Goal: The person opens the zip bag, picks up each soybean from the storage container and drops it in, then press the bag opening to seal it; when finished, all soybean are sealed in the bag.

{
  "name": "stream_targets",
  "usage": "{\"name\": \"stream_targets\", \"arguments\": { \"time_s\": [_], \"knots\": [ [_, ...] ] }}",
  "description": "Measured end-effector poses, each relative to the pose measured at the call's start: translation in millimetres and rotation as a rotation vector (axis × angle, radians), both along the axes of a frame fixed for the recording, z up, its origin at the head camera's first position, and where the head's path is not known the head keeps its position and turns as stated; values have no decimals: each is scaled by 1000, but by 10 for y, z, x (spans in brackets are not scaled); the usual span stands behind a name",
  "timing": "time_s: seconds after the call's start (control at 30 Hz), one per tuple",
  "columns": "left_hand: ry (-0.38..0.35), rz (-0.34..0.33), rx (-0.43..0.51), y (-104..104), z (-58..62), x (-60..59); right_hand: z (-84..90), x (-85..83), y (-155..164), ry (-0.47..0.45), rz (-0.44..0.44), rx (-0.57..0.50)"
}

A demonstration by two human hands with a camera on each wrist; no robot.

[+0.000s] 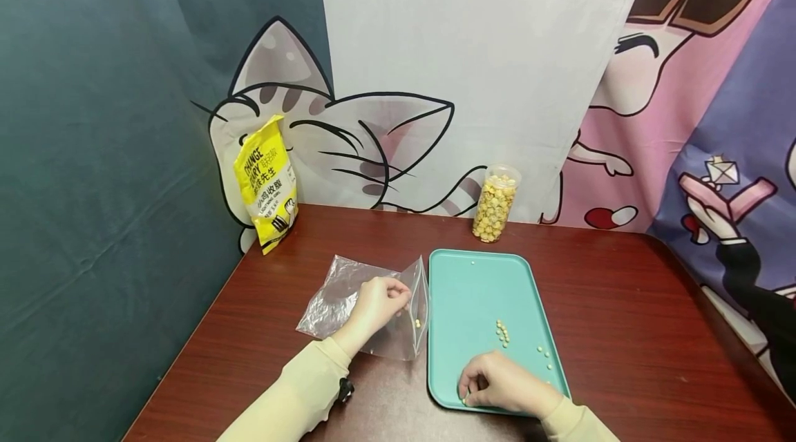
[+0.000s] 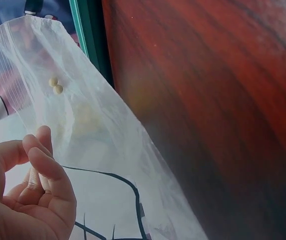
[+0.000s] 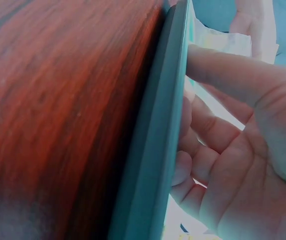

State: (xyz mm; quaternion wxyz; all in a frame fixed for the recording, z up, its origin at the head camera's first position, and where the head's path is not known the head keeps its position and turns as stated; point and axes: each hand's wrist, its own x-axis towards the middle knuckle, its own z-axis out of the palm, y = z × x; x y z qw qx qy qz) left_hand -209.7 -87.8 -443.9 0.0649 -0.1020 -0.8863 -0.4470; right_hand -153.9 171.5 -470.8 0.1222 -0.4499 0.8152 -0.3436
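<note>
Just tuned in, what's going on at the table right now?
A person's left hand holds a clear zip bag open beside a teal tray; two small pale beads sit inside it. The right hand rests at the tray's near edge, fingers curled, seemingly pinching a bead. More loose beads remain on the tray.

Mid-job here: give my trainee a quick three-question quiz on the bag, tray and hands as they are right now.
1. True or false: the clear plastic bag holds no pellets.
2. Which hand holds the bag's mouth up? A) left hand B) right hand
3. Fill in: the right hand rests at the near corner of the teal ____.

Key: 1 false, two pellets lie inside. 2 A. 3 tray.
</note>
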Motion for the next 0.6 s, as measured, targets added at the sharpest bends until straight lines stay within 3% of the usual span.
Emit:
{"name": "stream_targets", "arguments": {
  "time_s": [0.27,0.6],
  "knots": [
    [-20,-4,6,3,-7,-1,-3,12,-18,24,-13,3],
    [-31,2,1,15,-7,1,57,-40,-60,-109,-131,14]
  ]
}}
